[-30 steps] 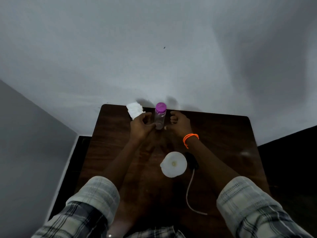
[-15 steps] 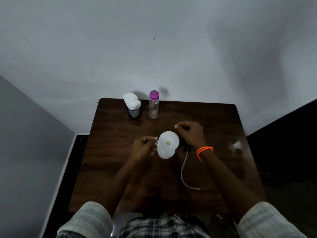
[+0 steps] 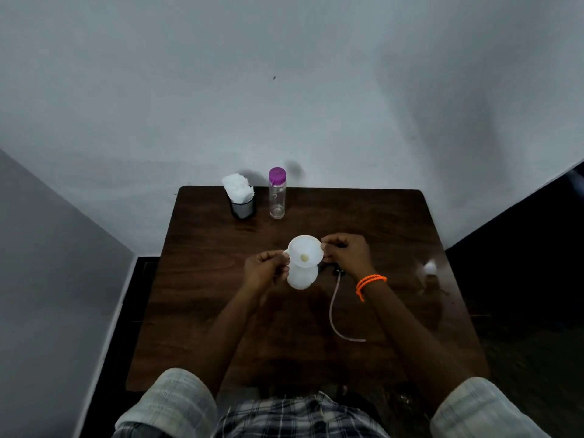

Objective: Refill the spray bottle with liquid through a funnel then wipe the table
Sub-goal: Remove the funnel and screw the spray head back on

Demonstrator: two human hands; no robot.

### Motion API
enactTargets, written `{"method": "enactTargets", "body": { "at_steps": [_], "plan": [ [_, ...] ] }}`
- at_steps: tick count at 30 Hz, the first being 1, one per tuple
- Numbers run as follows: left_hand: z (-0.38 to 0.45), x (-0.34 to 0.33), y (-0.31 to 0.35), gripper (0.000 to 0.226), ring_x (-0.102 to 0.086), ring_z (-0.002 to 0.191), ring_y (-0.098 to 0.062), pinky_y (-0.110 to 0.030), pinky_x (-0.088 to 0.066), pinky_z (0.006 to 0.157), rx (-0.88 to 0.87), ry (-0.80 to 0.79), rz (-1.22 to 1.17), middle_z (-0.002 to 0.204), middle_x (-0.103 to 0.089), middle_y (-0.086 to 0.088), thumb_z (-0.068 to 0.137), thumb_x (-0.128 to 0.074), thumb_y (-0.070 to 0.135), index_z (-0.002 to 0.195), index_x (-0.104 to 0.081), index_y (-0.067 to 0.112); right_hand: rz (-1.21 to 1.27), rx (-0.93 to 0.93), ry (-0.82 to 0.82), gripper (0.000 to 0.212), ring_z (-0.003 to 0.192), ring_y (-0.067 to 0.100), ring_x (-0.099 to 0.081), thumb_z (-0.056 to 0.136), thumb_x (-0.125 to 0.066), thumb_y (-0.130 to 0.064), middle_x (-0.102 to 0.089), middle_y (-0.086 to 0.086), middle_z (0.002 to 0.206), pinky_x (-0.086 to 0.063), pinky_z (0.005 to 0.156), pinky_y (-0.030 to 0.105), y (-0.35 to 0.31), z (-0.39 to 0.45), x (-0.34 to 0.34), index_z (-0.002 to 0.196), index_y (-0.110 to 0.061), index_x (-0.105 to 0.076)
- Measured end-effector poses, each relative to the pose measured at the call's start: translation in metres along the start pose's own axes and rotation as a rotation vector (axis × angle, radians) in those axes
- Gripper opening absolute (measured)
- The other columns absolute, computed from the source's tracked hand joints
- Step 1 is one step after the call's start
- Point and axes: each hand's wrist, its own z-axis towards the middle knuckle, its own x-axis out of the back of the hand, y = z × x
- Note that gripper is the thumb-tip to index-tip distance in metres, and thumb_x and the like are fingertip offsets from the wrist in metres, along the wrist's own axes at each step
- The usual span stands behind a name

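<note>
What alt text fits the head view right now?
Both hands, left hand and right hand, pinch the rim of a white funnel seated in a white bottle on a dark wooden table. Behind stand a purple-capped clear bottle and a tissue holder.

Light: dim, cool, flat.
Glare: pale patch near the table's [image 3: 202, 311] right edge.
Shadows: soft, on the wall [image 3: 284, 90].
Distortion: wide-angle bending at frame edges.

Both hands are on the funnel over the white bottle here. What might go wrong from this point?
1. The funnel sits on the white bottle, held only by fingertip grip from the left hand and right hand; it may tip the bottle.
2. The loose tube lies beside the right wrist and may snag.
</note>
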Motion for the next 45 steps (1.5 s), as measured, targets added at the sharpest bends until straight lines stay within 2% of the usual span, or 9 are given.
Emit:
{"method": "enactTargets", "body": {
  "at_steps": [6,10,20,26,31,34,37,40,45],
  "plan": [
    [-0.001,-0.003,0.003,0.017,-0.067,0.071,-0.018,-0.029,-0.059,0.064,0.125,-0.037,-0.146,0.087,-0.073,-0.017,0.087,-0.072,0.001,0.104,-0.075,-0.001,0.145,-0.074,0.016,0.012,0.081,0.037,-0.076,0.083,-0.080,-0.003,-0.078,0.014,0.090,-0.063,0.073,0.052,0.007,-0.001,-0.006,0.090,-0.012,-0.079],
    [-0.003,-0.004,0.006,0.016,-0.063,0.061,-0.020,-0.031,-0.055,0.058,0.069,0.006,0.021,0.086,-0.071,-0.022,0.087,-0.072,0.000,0.103,-0.072,-0.001,0.164,-0.122,-0.004,0.012,0.085,0.043,-0.074,0.085,-0.078,-0.001,-0.077,0.018,0.091,-0.062,0.077,0.056,0.007,-0.003,-0.009,0.095,-0.007,-0.077],
    [-0.006,-0.011,0.053,0.015,-0.054,0.053,-0.020,-0.029,-0.044,0.052,-0.044,-0.050,0.122,0.077,-0.068,-0.018,0.090,-0.069,0.005,0.103,-0.073,0.000,0.357,-0.158,-0.061,0.018,0.084,0.032,-0.074,0.086,-0.076,0.001,-0.074,0.024,0.098,-0.064,0.075,0.043,-0.020,-0.002,0.000,0.103,0.003,-0.073],
    [0.013,-0.015,0.076,0.012,-0.060,0.058,-0.017,-0.028,-0.050,0.053,-0.081,-0.124,0.218,0.077,-0.069,-0.014,0.093,-0.070,0.008,0.101,-0.073,0.001,0.217,-0.119,-0.102,0.020,0.070,0.023,-0.068,0.088,-0.073,-0.001,-0.075,0.015,0.086,-0.058,0.060,0.032,-0.019,0.022,-0.002,0.107,-0.007,-0.075],
    [0.046,-0.020,0.077,0.021,-0.062,0.062,-0.022,-0.028,-0.054,0.054,-0.029,-0.115,0.208,0.087,-0.067,-0.025,0.093,-0.070,0.004,0.107,-0.069,-0.012,0.269,-0.190,-0.111,0.028,0.083,0.033,-0.071,0.086,-0.065,0.008,-0.076,0.020,0.097,-0.061,0.076,0.043,-0.006,0.051,-0.013,0.109,-0.005,-0.075],
    [0.071,-0.022,0.072,0.026,-0.066,0.063,-0.018,-0.025,-0.059,0.057,0.015,-0.090,0.212,0.086,-0.069,-0.021,0.092,-0.073,0.011,0.105,-0.070,-0.011,0.398,-0.247,-0.080,0.022,0.095,0.030,-0.070,0.095,-0.056,0.005,-0.072,0.021,0.106,-0.061,0.082,0.040,0.001,0.070,-0.022,0.107,-0.004,-0.072],
    [0.102,-0.022,0.059,0.016,-0.070,0.068,-0.019,-0.025,-0.061,0.062,0.004,-0.067,0.327,0.091,-0.073,-0.020,0.093,-0.071,0.009,0.102,-0.073,-0.004,0.442,-0.256,-0.057,0.019,0.098,0.023,-0.070,0.098,-0.054,0.001,-0.071,0.014,0.109,-0.063,0.076,0.033,0.014,0.095,-0.032,0.105,-0.005,-0.071],
    [0.135,-0.024,0.042,0.012,-0.074,0.081,-0.025,-0.032,-0.063,0.072,0.019,-0.048,0.379,0.099,-0.074,-0.018,0.091,-0.072,0.007,0.103,-0.072,0.004,0.367,-0.241,-0.083,0.012,0.101,0.025,-0.072,0.092,-0.069,-0.007,-0.074,0.009,0.107,-0.060,0.080,0.034,0.028,0.117,-0.040,0.103,-0.011,-0.074],
    [0.181,-0.035,0.014,0.019,-0.074,0.087,-0.027,-0.037,-0.064,0.078,0.107,0.031,0.395,0.099,-0.072,-0.014,0.092,-0.069,0.003,0.110,-0.068,0.005,-0.162,-0.140,-0.102,0.054,0.111,0.021,-0.067,0.078,-0.086,-0.026,-0.070,0.004,0.123,-0.056,0.097,0.037,0.065,0.158,-0.055,0.127,-0.013,-0.069]
  ]
}}
